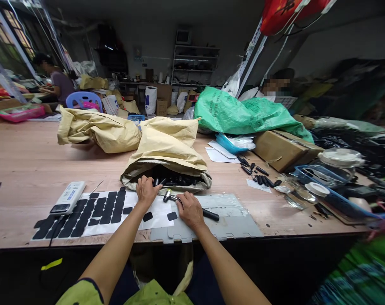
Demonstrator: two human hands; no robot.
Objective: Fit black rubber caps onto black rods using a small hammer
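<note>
My left hand (146, 189) is at the near lip of a tan sack (171, 142), fingers closed around a small black tapered piece (156, 182). Inside the sack's mouth lie many similar black pieces (182, 180), partly in shadow. My right hand (191, 209) is wrapped round a hammer (211, 214) with a black grip. The hammer's metal head has a pale yellowish face and points left, just below the sack. Beneath my hands is a grey board (211, 228) beside a white sheet with rows of black rounded-square pads (99, 209).
A white electronic device (68, 198) with a cable stands on the left. Another tan sack (100, 129) lies behind it. To the right are loose black pieces (262, 180), a cardboard box (284, 148), a green sack (243, 112) and jars. Two people sit farther back.
</note>
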